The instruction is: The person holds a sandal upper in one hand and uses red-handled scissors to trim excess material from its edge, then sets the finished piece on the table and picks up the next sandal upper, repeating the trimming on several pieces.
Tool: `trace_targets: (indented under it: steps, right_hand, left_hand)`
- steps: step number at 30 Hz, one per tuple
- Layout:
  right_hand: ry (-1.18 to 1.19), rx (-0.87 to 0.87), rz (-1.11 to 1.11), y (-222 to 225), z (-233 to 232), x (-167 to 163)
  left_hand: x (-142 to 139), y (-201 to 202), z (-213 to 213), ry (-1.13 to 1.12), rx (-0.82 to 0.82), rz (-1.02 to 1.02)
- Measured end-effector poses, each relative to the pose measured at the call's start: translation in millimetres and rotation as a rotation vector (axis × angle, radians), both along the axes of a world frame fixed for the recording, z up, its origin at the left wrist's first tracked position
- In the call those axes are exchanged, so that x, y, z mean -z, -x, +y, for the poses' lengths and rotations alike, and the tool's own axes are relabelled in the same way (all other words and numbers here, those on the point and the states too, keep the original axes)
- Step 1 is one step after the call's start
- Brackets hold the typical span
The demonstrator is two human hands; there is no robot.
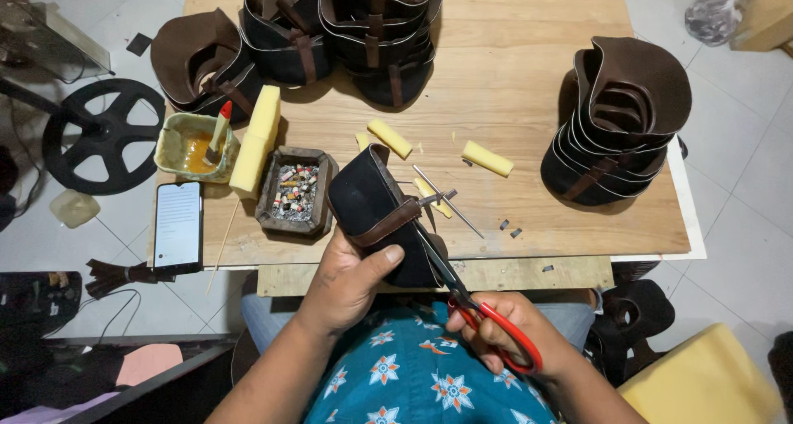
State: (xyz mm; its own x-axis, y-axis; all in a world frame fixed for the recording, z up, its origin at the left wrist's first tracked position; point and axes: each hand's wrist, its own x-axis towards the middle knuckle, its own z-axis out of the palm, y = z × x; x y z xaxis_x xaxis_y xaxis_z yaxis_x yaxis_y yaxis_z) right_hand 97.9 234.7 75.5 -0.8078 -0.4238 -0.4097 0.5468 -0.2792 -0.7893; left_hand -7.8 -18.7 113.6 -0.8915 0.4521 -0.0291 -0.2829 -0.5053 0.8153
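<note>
My left hand [351,279] grips a dark leather shoe upper [372,205] with a brown strap, held upright over the front edge of the wooden table [529,110]. My right hand [504,329] holds red-handled scissors [487,317]; their blades reach up to the brown strap on the right side of the upper. Both hands hover above my lap, just in front of the table.
Stacks of similar leather uppers stand at the back [347,28] and right [615,123]. A glue bowl with a brush [197,147], a yellow sponge block [256,139], an ashtray [295,194], a phone [178,224], small sponge pieces [487,158] and a thin metal tool [450,203] lie on the table.
</note>
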Motion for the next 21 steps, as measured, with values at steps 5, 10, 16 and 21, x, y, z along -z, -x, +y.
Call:
trace_targets:
  steps: [5, 10, 16, 21]
  right_hand:
    - [-0.024, -0.002, 0.003, 1, 0, -2]
    - [-0.027, 0.02, 0.009, 2, -4, -1]
    - [-0.095, 0.069, -0.059, -7, -6, -1]
    - [-0.323, -0.025, -0.115, -4, 2, 2]
  left_hand:
    - [2, 0, 1, 0.118, 0.008, 0.004]
    - [4, -2, 6, 0.136, -0.016, 0.051]
    - [0, -6, 9, -0.009, 0.022, -0.047]
    - [-8, -3, 8, -0.371, -0.063, -0.196]
